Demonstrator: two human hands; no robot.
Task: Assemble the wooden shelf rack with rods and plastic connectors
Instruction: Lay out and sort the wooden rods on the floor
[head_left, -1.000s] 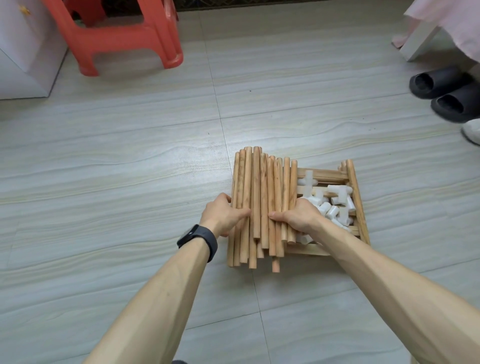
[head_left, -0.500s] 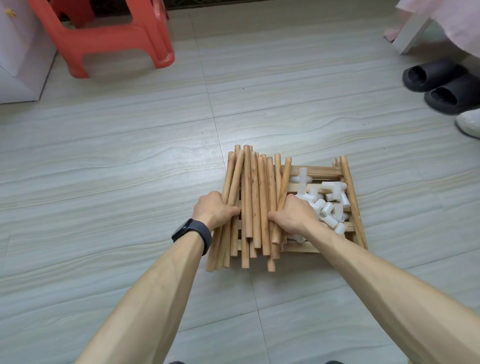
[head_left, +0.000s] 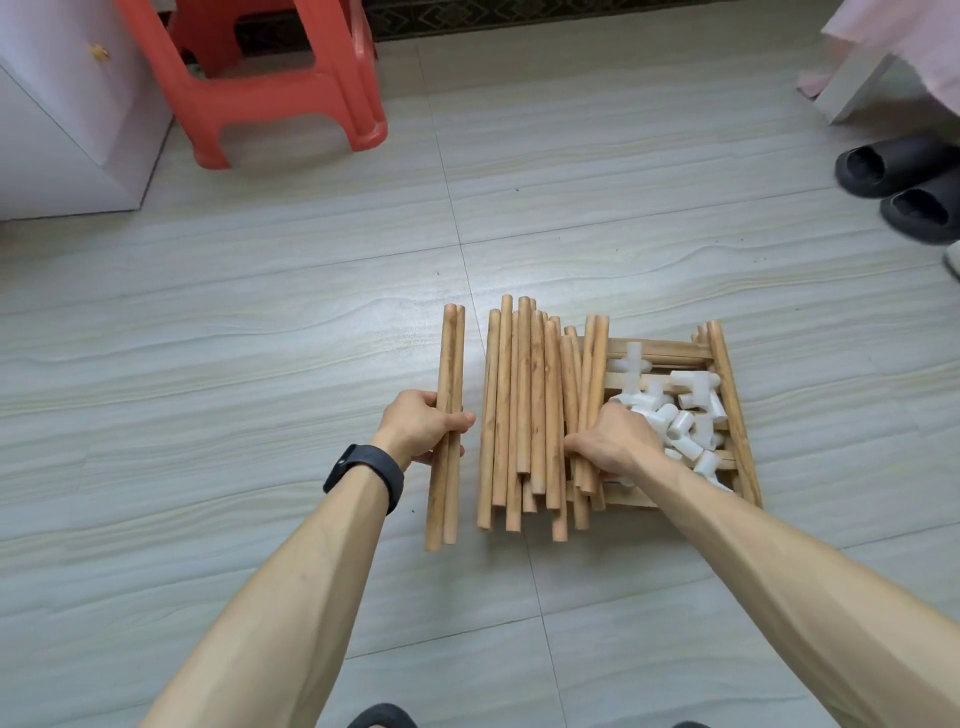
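Pale grey wood-grain tile floor all around, and we're looking straight down at it. Far out to the left beyond the hands sits a white cabinet, and just next to it a red plastic stool.

Now the left hand, black watch on the wrist. It's wrapped round a pair of rods, fingers curled over, gripping them about mid-length. The two lie side by side, a clear strip of floor between them and the rest.

Just right of that grip is the pile of rods, a dozen or so lying roughly parallel, ends uneven, some stacked on others.

At the pile's right edge the right hand is down on it. The thumb reaches across the rods, and the fingers tuck down the far side, clasping a few of them.

Right beside that hand is the slatted wooden shelf panel, flat on the floor. Its left part sits under the pile. Heaped on its slats are the white plastic connectors, tees and crosses in a jumble, touching the knuckles.

Far off right, a pair of black slippers, and a pink cloth hanging in the corner.
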